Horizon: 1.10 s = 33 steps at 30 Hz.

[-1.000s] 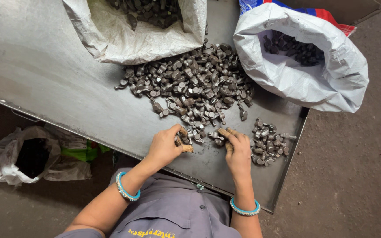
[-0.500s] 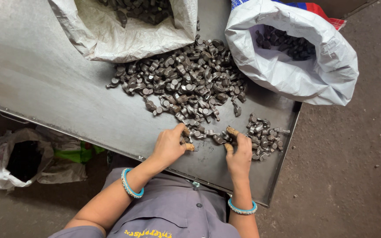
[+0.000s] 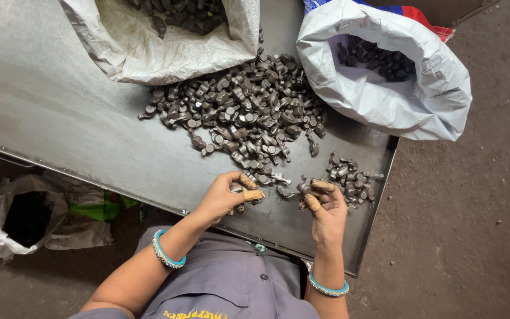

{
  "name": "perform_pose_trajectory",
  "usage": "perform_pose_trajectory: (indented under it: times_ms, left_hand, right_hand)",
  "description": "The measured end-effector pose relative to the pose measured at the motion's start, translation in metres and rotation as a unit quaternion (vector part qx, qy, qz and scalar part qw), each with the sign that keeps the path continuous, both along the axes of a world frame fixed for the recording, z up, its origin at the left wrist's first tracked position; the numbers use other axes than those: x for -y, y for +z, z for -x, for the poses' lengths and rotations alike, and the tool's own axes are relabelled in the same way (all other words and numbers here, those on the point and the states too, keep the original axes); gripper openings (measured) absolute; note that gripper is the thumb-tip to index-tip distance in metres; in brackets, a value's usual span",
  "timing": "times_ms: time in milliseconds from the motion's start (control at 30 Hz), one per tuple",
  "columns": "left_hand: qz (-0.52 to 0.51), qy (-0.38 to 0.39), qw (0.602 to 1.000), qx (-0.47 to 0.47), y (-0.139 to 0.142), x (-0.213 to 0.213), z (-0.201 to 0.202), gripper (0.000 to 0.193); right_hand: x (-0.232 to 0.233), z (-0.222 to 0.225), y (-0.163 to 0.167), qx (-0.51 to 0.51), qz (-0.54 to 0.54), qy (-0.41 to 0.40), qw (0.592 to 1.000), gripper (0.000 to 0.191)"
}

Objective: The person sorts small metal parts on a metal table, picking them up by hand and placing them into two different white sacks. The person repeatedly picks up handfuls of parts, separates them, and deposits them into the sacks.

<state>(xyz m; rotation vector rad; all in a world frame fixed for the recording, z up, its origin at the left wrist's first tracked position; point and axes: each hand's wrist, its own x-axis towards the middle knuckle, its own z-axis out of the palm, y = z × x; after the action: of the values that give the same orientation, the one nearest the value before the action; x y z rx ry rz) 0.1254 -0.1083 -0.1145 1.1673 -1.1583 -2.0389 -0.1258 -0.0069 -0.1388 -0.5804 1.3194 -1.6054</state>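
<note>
Two hands work at the near edge of the metal tray [image 3: 78,118]: the left hand [image 3: 222,198] pinches one small dark metal part [image 3: 238,190] and the right hand [image 3: 326,210] curls its fingers around another part [image 3: 304,188]. Sorting from the main heap [image 3: 243,112] appears under way; the next move likely calls for releasing each piece onto the small pile [image 3: 349,177] at the right edge.

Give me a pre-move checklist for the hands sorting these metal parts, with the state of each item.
1. Left hand has a part in its fingers: ok.
2. Right hand has a part at its fingertips: ok.
3. Large pile of metal parts lies on the metal table, within view: ok.
4. Small pile is apart from the large pile: ok.
5. White sack on the right is open: ok.
6. Quality of the held parts: cannot tell.
</note>
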Motion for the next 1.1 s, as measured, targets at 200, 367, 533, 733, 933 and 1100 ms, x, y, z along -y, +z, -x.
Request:
perform_pose_trajectory:
  times_ms: [200,367,533,733,933,1100]
  left_hand:
    - [-0.127,-0.013,0.985,-0.113,0.001,-0.002,0.002,0.022]
    - [-0.204,-0.041,0.97,-0.127,0.005,-0.011,0.018,0.038]
    - [-0.324,-0.015,0.928,-0.183,0.004,-0.016,0.029,0.043]
    - [-0.276,0.037,0.936,-0.217,0.0,-0.005,0.009,0.03]
    - [-0.246,0.075,0.942,-0.216,0.004,0.011,-0.014,0.022]
    - [-0.244,0.097,0.939,-0.221,0.003,0.011,-0.022,0.019]
  right_hand:
    - [0.001,-0.003,-0.012,0.23,-0.049,0.015,0.972,0.033]
    - [-0.002,-0.015,-0.013,0.243,-0.051,0.06,0.967,0.032]
    - [-0.003,-0.027,0.003,0.037,-0.036,0.101,0.994,0.02]
    - [0.013,-0.023,0.032,-0.485,-0.057,0.068,0.87,0.037]
    - [0.015,-0.054,0.02,-0.632,-0.077,0.059,0.769,0.046]
    - [0.008,-0.035,0.004,-0.304,-0.094,0.05,0.947,0.044]
